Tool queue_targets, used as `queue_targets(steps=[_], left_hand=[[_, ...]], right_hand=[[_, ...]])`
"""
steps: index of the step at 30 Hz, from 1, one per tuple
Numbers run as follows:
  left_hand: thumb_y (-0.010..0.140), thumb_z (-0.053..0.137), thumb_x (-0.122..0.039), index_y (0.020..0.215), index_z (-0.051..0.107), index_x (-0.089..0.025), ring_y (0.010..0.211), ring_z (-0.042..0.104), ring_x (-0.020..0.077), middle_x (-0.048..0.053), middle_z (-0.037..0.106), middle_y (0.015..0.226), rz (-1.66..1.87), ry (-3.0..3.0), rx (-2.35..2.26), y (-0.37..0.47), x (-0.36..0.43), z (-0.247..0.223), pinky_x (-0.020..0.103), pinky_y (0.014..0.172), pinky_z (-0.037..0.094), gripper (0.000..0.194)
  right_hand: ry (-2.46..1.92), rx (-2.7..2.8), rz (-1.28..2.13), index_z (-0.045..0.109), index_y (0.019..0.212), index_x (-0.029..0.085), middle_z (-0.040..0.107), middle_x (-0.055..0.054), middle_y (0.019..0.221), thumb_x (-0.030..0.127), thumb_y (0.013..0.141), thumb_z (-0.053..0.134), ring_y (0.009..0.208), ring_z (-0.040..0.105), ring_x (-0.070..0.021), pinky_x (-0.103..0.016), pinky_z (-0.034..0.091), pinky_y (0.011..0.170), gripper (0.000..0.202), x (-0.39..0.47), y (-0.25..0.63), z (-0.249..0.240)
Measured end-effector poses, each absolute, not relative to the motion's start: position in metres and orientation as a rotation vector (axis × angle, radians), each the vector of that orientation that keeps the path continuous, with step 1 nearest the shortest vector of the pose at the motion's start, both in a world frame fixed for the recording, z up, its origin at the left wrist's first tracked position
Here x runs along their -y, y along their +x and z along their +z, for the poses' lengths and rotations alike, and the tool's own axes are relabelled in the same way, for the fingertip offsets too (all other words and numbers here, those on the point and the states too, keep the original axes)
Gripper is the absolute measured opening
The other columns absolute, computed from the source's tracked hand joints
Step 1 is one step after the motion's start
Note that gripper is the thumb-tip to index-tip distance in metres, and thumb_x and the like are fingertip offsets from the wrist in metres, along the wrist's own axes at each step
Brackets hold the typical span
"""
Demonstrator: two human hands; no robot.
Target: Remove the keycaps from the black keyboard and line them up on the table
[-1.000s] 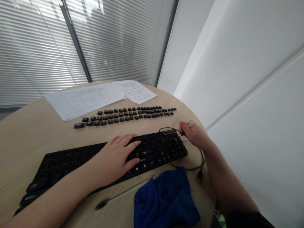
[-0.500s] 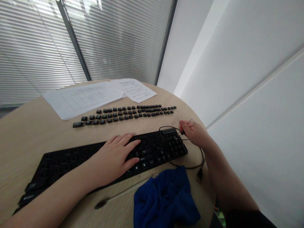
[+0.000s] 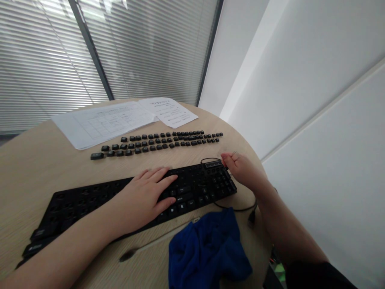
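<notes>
A black keyboard (image 3: 90, 192) lies slanted across the round table, with many of its keys off on the left and along the top. My left hand (image 3: 147, 192) rests palm down on its middle, fingers spread. Over the keyboard's upper right corner, my right hand (image 3: 240, 168) is closed in a pinch. A thin wire loop sticks out above those fingers, looking like a wire keycap puller (image 3: 235, 153); its lower end is hidden by the hand. Beyond the keyboard, loose black keycaps (image 3: 144, 143) stand in rows on the wood.
Printed sheets (image 3: 111, 120) lie at the back of the table (image 3: 72, 168). In front are a blue cloth (image 3: 207, 249) and a thin brush (image 3: 156, 241) with dark bristles. The keyboard's cable and USB plug (image 3: 252, 218) lie on the right, near the white wall.
My right hand has moved a little left, from beside the keyboard to over its upper right corner. A small dark piece seen below its fingers is now hidden. My left hand stays put.
</notes>
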State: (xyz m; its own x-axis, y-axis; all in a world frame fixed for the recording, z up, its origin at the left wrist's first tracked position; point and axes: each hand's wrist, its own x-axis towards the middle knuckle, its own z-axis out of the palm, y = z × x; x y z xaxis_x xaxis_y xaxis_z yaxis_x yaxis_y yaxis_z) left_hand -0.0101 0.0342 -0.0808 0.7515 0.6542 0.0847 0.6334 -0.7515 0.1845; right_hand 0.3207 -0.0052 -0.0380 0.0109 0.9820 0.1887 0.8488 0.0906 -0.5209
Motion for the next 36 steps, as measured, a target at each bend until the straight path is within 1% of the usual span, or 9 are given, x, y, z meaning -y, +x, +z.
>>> queue_targets(steps=[10, 14, 17, 21, 26, 29, 32, 36], left_hand=[[0.102, 0.052, -0.058, 0.151, 0.061, -0.022, 0.147, 0.052, 0.0395, 0.018, 0.050, 0.163, 0.191, 2.814, -1.033, -0.009, -0.034, -0.081, 0.059, 0.123, 0.036, 0.062], [0.102, 0.051, -0.059, 0.153, 0.059, -0.025, 0.147, 0.052, 0.0388, 0.016, 0.050, 0.164, 0.224, 2.814, -1.035, -0.010, -0.034, -0.081, 0.058, 0.123, 0.036, 0.062], [0.102, 0.053, -0.056, 0.155, 0.057, -0.025, 0.147, 0.051, 0.0390, 0.017, 0.049, 0.164, 0.190, 2.808, -1.036, -0.009, -0.034, -0.078, 0.058, 0.123, 0.036, 0.061], [0.101, 0.054, -0.053, 0.152, 0.060, -0.031, 0.146, 0.052, 0.0377, 0.013, 0.051, 0.163, 0.203, 2.784, -1.030, -0.008, -0.034, -0.075, 0.057, 0.122, 0.037, 0.055], [0.101, 0.054, -0.054, 0.148, 0.064, -0.037, 0.146, 0.053, 0.0395, 0.012, 0.051, 0.164, 0.204, 2.783, -1.023, -0.008, -0.034, -0.075, 0.060, 0.121, 0.038, 0.051], [0.101, 0.055, -0.054, 0.149, 0.063, -0.038, 0.146, 0.052, 0.0406, 0.013, 0.051, 0.164, 0.165, 2.786, -1.039, -0.008, -0.034, -0.075, 0.062, 0.120, 0.039, 0.051], [0.101, 0.054, -0.054, 0.146, 0.066, -0.038, 0.146, 0.052, 0.0405, 0.012, 0.050, 0.165, 0.188, 2.777, -1.032, -0.008, -0.035, -0.076, 0.062, 0.121, 0.037, 0.049], [0.100, 0.055, -0.055, 0.144, 0.068, -0.039, 0.146, 0.053, 0.0405, 0.010, 0.051, 0.165, 0.189, 2.749, -1.022, -0.008, -0.036, -0.076, 0.061, 0.122, 0.037, 0.048]], right_hand=[[-1.787, 1.923, 0.396, 0.048, 0.068, 0.025, 0.054, 0.000, 0.060, 0.049, 0.106, 0.036, 0.061, 0.053, -0.0192, -0.033, 0.032, 0.064, 0.046, 0.001, 0.321, -0.040], [-1.782, 1.948, 0.430, 0.049, 0.068, 0.025, 0.057, 0.000, 0.061, 0.050, 0.107, 0.036, 0.062, 0.054, -0.0194, -0.033, 0.034, 0.065, 0.047, 0.001, 0.322, -0.038], [-1.769, 1.976, 0.457, 0.049, 0.068, 0.025, 0.058, -0.001, 0.062, 0.049, 0.106, 0.038, 0.062, 0.054, -0.0195, -0.034, 0.034, 0.065, 0.046, 0.002, 0.322, -0.037], [-1.750, 1.988, 0.479, 0.050, 0.068, 0.025, 0.058, 0.000, 0.060, 0.048, 0.105, 0.039, 0.063, 0.056, -0.0198, -0.033, 0.036, 0.065, 0.045, 0.005, 0.323, -0.035], [-1.724, 1.989, 0.519, 0.055, 0.069, 0.025, 0.060, 0.001, 0.062, 0.049, 0.103, 0.042, 0.062, 0.057, -0.0193, -0.033, 0.038, 0.065, 0.044, 0.008, 0.326, -0.035], [-1.727, 1.931, 0.494, 0.051, 0.066, 0.025, 0.058, 0.001, 0.060, 0.049, 0.104, 0.042, 0.061, 0.055, -0.0185, -0.033, 0.037, 0.064, 0.046, 0.007, 0.327, -0.038], [-1.737, 1.840, 0.444, 0.046, 0.064, 0.025, 0.051, 0.002, 0.057, 0.048, 0.105, 0.037, 0.058, 0.052, -0.0177, -0.033, 0.036, 0.063, 0.048, 0.004, 0.328, -0.041], [-1.738, 1.751, 0.406, 0.045, 0.065, 0.025, 0.048, 0.002, 0.057, 0.052, 0.106, 0.035, 0.058, 0.050, -0.0173, -0.032, 0.037, 0.062, 0.050, 0.002, 0.328, -0.045]])
